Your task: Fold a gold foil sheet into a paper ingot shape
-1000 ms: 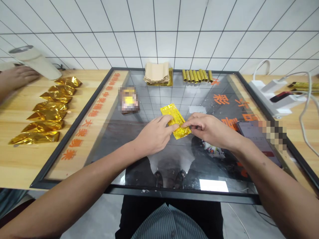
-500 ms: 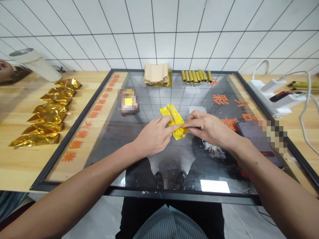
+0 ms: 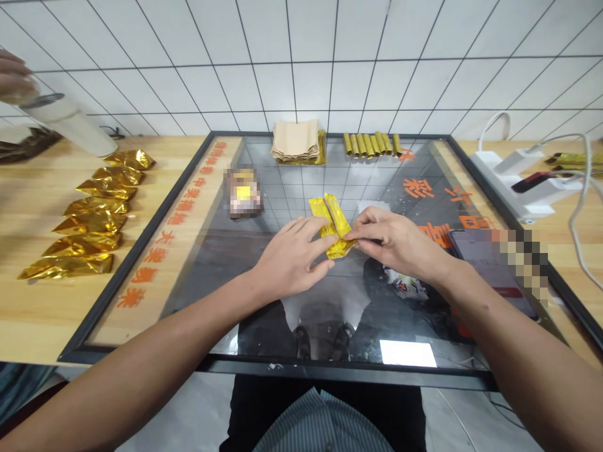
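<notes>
A crinkled gold foil wrapper (image 3: 336, 213) with a folded strip along it lies on the dark glass tabletop (image 3: 207, 263). My right hand (image 3: 391, 238) pinches its near right edge between thumb and fingers. My left hand (image 3: 294, 257) rests against its left side, fingers stretched out and thumb apart, the fingertips touching the foil. Part of the near end is covered by my fingers. Behind it stand a stack of brown paper sheets (image 3: 296, 141) over gold foil and a row of several rolled gold tubes (image 3: 370, 145).
Several twisted gold foil packets (image 3: 92, 223) line the wood at left, near a white tumbler (image 3: 78, 125) and another person's hand (image 3: 16, 78). A blurred box (image 3: 244, 191) sits on the glass. At right are a phone (image 3: 490, 270) and a white power strip (image 3: 499, 182) with cables.
The foil has turned more upright and shifted slightly. My left thumb has spread away from the foil. The other person's hand has risen to the tumbler's top.
</notes>
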The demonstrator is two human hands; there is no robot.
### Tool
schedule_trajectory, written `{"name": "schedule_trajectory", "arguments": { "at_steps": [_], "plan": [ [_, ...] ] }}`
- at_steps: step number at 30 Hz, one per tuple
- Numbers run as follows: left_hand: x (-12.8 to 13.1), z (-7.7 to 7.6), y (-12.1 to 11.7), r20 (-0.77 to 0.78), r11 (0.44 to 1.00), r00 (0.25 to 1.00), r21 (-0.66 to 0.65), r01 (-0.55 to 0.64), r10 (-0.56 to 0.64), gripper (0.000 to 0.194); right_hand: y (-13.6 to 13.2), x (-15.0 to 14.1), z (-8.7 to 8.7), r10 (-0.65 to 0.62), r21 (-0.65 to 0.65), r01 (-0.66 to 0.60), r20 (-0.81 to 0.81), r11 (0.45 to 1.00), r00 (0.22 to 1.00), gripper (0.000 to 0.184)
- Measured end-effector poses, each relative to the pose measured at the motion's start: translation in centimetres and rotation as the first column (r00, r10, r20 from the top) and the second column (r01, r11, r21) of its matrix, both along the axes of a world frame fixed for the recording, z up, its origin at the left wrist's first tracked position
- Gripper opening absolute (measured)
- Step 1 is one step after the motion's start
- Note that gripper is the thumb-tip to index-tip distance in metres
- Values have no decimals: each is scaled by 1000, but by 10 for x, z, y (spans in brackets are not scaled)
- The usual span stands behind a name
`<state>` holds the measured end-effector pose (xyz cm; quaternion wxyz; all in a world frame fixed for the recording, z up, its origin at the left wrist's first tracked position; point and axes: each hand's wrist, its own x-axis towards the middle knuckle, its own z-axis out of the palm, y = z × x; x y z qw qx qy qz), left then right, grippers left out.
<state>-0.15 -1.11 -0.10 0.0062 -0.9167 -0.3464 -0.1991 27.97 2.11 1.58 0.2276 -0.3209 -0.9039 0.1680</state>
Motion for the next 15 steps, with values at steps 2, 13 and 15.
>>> {"name": "schedule_trajectory", "arguments": {
  "at_steps": [2,13,15],
  "plan": [
    [0,-1,0,-5,999,1000,29,-22,22,31,0,-1,0,1,7,-1,-12,1000,1000,24],
    [0,-11,2,2,995,999,90,-42,42,25,-6,-4,1,-19,98,6,135,995,991,27],
    [0,-10,0,8,995,999,97,-35,35,24,-7,-5,2,-26,105,10,153,994,988,25]
  ]
}}
